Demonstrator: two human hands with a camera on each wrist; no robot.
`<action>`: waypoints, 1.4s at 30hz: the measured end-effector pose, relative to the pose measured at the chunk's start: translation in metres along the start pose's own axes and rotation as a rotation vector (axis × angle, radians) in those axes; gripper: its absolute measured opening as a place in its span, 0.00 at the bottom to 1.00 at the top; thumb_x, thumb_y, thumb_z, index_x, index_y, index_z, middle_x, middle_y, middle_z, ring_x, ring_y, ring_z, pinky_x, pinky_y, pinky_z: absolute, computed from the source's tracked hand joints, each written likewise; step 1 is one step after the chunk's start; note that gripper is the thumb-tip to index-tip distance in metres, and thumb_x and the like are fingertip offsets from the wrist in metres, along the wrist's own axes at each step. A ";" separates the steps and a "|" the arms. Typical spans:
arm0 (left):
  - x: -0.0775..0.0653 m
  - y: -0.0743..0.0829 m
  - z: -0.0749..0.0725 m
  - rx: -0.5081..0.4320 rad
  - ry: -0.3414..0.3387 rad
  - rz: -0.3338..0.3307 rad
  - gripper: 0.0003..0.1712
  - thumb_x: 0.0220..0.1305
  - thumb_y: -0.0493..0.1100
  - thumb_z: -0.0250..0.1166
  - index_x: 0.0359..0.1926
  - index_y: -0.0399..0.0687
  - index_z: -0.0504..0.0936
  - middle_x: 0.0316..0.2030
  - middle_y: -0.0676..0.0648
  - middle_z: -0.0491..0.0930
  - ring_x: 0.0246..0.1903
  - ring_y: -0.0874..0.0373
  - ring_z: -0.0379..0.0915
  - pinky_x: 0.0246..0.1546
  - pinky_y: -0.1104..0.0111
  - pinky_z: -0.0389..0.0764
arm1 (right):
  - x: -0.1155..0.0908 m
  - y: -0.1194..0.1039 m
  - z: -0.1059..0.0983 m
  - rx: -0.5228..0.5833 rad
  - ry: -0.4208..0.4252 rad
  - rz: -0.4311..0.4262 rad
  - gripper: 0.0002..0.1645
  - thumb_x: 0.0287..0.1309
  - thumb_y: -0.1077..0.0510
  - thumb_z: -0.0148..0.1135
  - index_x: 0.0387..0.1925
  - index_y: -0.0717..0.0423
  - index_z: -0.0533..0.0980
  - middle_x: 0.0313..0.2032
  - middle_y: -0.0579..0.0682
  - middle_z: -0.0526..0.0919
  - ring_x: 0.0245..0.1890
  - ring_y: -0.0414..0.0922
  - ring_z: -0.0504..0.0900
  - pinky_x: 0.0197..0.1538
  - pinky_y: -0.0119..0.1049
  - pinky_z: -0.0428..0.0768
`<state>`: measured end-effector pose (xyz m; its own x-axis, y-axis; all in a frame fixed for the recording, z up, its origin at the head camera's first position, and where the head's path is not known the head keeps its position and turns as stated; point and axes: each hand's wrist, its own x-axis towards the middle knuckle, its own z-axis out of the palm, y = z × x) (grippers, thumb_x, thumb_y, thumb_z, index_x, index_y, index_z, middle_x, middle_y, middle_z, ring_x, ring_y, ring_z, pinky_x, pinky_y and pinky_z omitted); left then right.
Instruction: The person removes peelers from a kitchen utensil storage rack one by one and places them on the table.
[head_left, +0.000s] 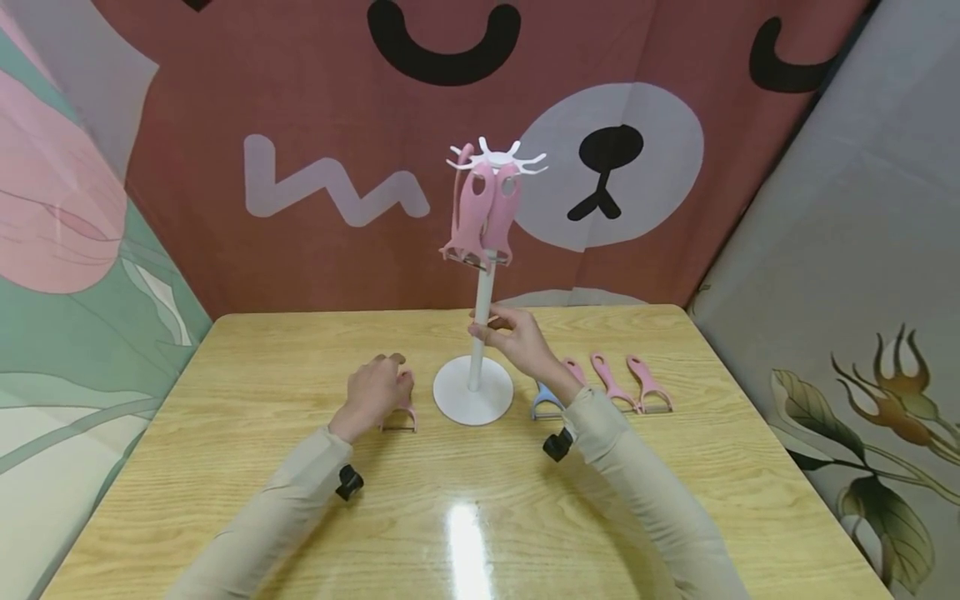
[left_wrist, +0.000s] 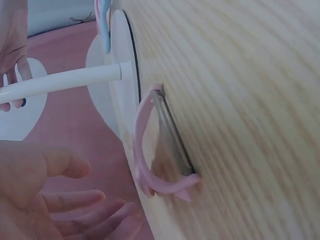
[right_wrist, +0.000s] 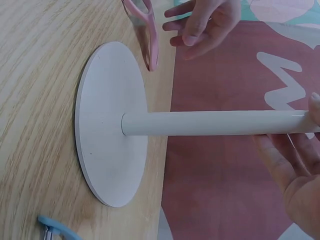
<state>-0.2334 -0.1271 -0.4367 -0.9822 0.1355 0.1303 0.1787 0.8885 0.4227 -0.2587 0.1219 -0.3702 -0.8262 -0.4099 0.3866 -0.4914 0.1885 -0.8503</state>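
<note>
A white stand with a round base (head_left: 453, 400), an upright pole (head_left: 484, 293) and a top ring of prongs (head_left: 497, 157) stands on the table. Several pink peelers (head_left: 474, 212) hang from its prongs, blades down. My right hand (head_left: 523, 343) holds the pole at mid-height between thumb and fingers. To the left of the base, a pink peeler (left_wrist: 141, 145) lies with its blade toward me. My left hand (head_left: 372, 390) hovers close over its handle, fingers loosely extended and apart from it in the right wrist view.
Right of the base lie a blue peeler (head_left: 547, 402) and several pink peelers (head_left: 609, 382), partly behind my right wrist. A curtain with a bear face (head_left: 337, 258) hangs behind the table's (head_left: 420, 517) far edge.
</note>
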 end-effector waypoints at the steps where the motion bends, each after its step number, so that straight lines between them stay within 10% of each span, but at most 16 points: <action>1: 0.000 0.001 0.000 -0.009 0.009 0.011 0.21 0.66 0.42 0.61 0.55 0.33 0.80 0.43 0.33 0.82 0.24 0.48 0.74 0.23 0.54 0.77 | 0.000 -0.001 0.000 -0.007 0.001 0.001 0.15 0.64 0.66 0.64 0.51 0.67 0.80 0.43 0.61 0.83 0.43 0.60 0.83 0.45 0.43 0.83; 25: 0.006 0.015 -0.012 -0.186 0.195 0.179 0.15 0.69 0.38 0.60 0.54 0.38 0.81 0.38 0.42 0.83 0.31 0.54 0.81 0.23 0.64 0.79 | 0.003 -0.008 0.006 -0.184 -0.017 -0.087 0.11 0.65 0.69 0.61 0.46 0.69 0.70 0.38 0.63 0.79 0.38 0.59 0.84 0.39 0.39 0.85; 42: 0.011 0.030 -0.028 -0.239 0.298 0.229 0.13 0.69 0.38 0.59 0.50 0.39 0.83 0.38 0.41 0.82 0.33 0.50 0.82 0.28 0.60 0.81 | 0.011 0.037 0.004 -0.190 -0.003 -0.092 0.13 0.66 0.60 0.64 0.47 0.58 0.72 0.40 0.54 0.79 0.36 0.49 0.85 0.36 0.40 0.85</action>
<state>-0.2370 -0.1109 -0.3980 -0.8625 0.1535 0.4822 0.4322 0.7190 0.5442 -0.2850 0.1203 -0.3988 -0.7750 -0.4354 0.4580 -0.6078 0.3151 -0.7290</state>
